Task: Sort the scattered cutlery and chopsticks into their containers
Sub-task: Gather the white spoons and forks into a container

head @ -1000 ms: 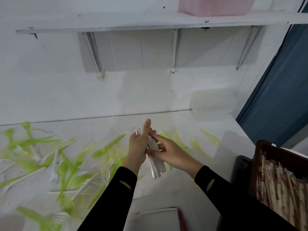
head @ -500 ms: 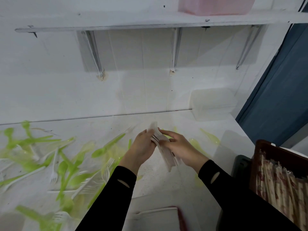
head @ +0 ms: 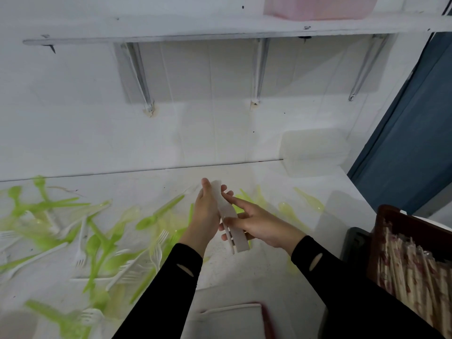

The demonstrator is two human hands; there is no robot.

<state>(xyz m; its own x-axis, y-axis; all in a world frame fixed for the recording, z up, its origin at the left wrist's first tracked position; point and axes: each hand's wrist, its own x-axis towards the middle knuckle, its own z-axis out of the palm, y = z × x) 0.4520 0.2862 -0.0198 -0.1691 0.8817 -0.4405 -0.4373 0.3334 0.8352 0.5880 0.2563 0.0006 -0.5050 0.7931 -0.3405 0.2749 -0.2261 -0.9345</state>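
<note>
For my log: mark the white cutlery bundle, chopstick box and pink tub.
white cutlery bundle [head: 240,242]: head view, lower end.
chopstick box [head: 415,223]: head view, brown rim.
pink tub [head: 318,6]: head view, front wall.

Blurred: white cutlery bundle, piece count unreadable; my left hand hides 1 side. Cut off at right edge: chopstick crate. Smeared: green cutlery, left.
</note>
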